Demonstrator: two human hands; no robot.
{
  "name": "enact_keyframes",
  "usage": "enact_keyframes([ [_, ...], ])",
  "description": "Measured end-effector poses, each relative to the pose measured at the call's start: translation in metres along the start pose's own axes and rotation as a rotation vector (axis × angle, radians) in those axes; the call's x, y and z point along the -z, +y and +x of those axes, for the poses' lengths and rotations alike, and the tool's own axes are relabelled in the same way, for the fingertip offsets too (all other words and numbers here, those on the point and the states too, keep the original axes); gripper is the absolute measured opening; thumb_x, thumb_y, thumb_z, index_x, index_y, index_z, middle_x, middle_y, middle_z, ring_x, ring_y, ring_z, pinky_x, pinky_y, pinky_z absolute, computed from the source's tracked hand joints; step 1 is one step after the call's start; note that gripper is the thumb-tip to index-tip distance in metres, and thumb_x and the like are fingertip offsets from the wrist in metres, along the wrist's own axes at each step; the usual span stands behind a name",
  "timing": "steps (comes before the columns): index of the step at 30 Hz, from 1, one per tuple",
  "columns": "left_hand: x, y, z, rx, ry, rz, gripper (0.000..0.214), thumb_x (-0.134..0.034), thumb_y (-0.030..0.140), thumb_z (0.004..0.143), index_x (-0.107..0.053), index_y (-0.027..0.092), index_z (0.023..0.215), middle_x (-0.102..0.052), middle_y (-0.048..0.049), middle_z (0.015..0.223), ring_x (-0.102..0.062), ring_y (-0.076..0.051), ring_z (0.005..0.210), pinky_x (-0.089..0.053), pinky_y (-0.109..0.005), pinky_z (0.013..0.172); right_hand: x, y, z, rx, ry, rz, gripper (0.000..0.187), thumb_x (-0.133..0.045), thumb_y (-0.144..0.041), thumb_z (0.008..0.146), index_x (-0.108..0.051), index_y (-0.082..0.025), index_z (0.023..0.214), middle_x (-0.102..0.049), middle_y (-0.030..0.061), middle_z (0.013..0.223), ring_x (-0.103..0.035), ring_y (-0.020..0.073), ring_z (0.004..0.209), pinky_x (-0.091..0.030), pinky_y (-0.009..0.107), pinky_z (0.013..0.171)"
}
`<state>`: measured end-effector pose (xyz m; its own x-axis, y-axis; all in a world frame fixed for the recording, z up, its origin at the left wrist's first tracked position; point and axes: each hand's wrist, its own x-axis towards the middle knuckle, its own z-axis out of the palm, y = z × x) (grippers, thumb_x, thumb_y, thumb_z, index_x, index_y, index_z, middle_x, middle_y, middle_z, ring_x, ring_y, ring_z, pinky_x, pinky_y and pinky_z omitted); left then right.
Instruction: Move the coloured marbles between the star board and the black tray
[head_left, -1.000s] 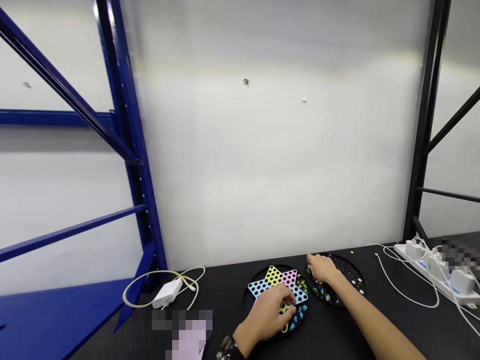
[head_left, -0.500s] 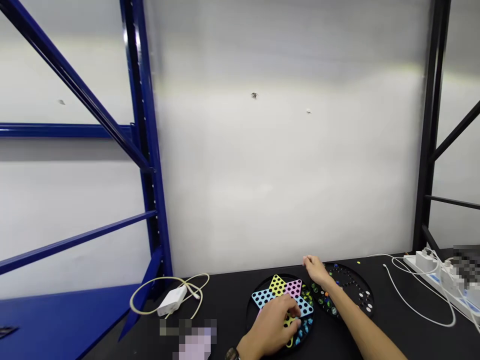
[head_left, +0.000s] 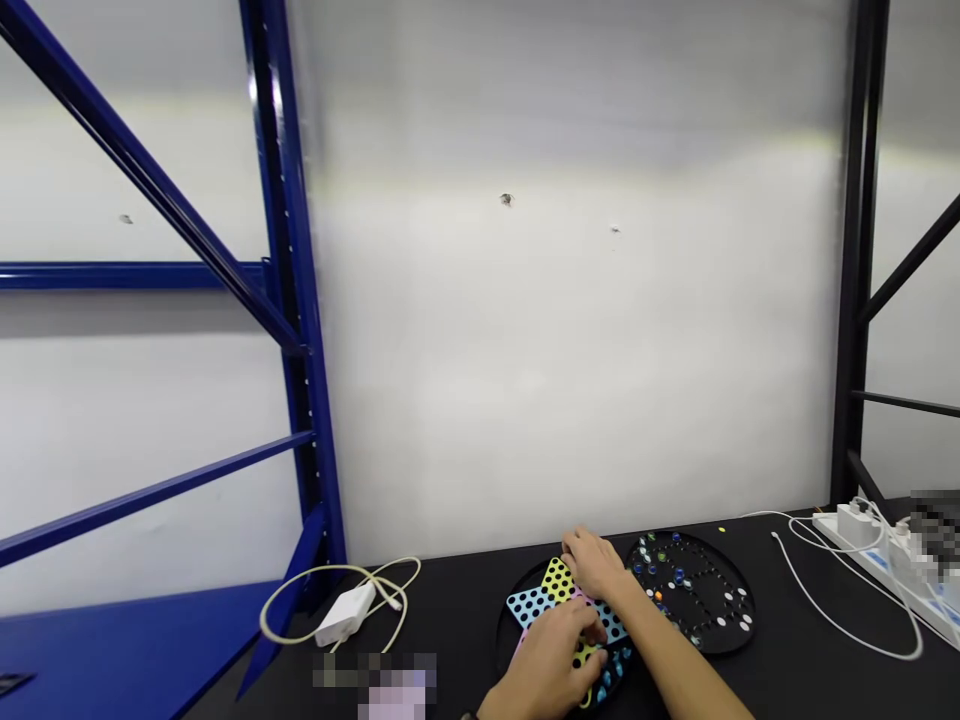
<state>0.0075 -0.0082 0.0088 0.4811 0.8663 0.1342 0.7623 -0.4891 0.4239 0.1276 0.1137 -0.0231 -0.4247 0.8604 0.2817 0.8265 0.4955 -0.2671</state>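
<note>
A star-shaped Chinese checkers board (head_left: 529, 603) with black holes in yellow, blue and pink points lies in a round black tray (head_left: 504, 640). Blue glass marbles (head_left: 616, 668) show along the tray's lower right side. My left hand (head_left: 551, 655) rests over the front of the star, thumb and forefinger apart, with no piece visible between them. Above the star's far right side is my right hand (head_left: 594, 565), its fingers curled together and pointing down; whatever they hold, if anything, is hidden. My right forearm covers part of the tray's right edge.
A second round black tray (head_left: 712, 600) on the right holds marbles and white discs along a pattern of holes. A white adapter with a cable (head_left: 346, 612) lies left, and a power strip (head_left: 892, 575) right. Blue shelf posts (head_left: 300, 300) rise at left.
My right hand has moved left, from beside the right tray to over the star board, uncovering marbles in the right tray. My left hand has stayed nearly in place.
</note>
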Motion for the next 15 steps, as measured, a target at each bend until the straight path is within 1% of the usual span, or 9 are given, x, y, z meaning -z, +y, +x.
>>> enact_keyframes([
  [4,-0.002,-0.001,0.001,-0.006,0.005,0.007,0.012,-0.056,0.027,0.080,-0.061,0.025,0.091,-0.066,-0.0009,0.097,-0.059,-0.020,0.093,-0.043,-0.029,0.084,-0.002,-0.002,-0.006,-0.002,-0.004,0.022,0.024,-0.041,-0.027,0.094,-0.059,-0.020,0.106,-0.059,0.0112,0.112,-0.056,0.0261,0.102,-0.043,0.039,0.087],
  [7,-0.002,-0.001,0.001,-0.013,0.017,0.001,0.011,-0.056,0.026,0.080,-0.061,0.025,0.090,-0.065,-0.0002,0.096,-0.059,-0.018,0.090,-0.043,-0.028,0.082,-0.006,-0.004,-0.008,0.008,-0.004,0.031,0.027,-0.043,-0.030,0.092,-0.059,-0.019,0.111,-0.056,0.0136,0.120,-0.051,0.0297,0.110,-0.041,0.044,0.092],
  [10,-0.002,-0.001,0.002,-0.014,0.019,0.004,0.011,-0.056,0.024,0.079,-0.060,0.025,0.088,-0.065,0.0004,0.093,-0.058,-0.018,0.086,-0.042,-0.027,0.079,-0.009,-0.002,-0.011,0.053,-0.042,0.034,0.033,-0.041,-0.031,0.093,-0.056,-0.018,0.120,-0.056,0.0161,0.125,-0.048,0.0329,0.115,-0.037,0.051,0.095],
  [12,-0.002,0.000,0.002,-0.016,0.022,0.009,0.011,-0.055,0.025,0.080,-0.061,0.025,0.089,-0.065,0.0005,0.092,-0.058,-0.018,0.086,-0.042,-0.027,0.078,-0.011,0.000,-0.013,0.096,-0.080,0.068,0.038,-0.037,-0.030,0.095,-0.053,-0.018,0.126,-0.056,0.0165,0.131,-0.047,0.0334,0.119,-0.034,0.055,0.098],
  [15,-0.002,0.001,0.002,-0.028,0.025,0.008,0.012,-0.054,0.025,0.080,-0.061,0.025,0.089,-0.065,0.0006,0.092,-0.058,-0.019,0.087,-0.042,-0.028,0.079,-0.010,0.003,-0.017,0.122,-0.137,0.146,0.045,-0.032,-0.032,0.097,-0.046,-0.017,0.137,-0.044,0.0170,0.146,-0.040,0.0334,0.131,-0.029,0.058,0.104],
])
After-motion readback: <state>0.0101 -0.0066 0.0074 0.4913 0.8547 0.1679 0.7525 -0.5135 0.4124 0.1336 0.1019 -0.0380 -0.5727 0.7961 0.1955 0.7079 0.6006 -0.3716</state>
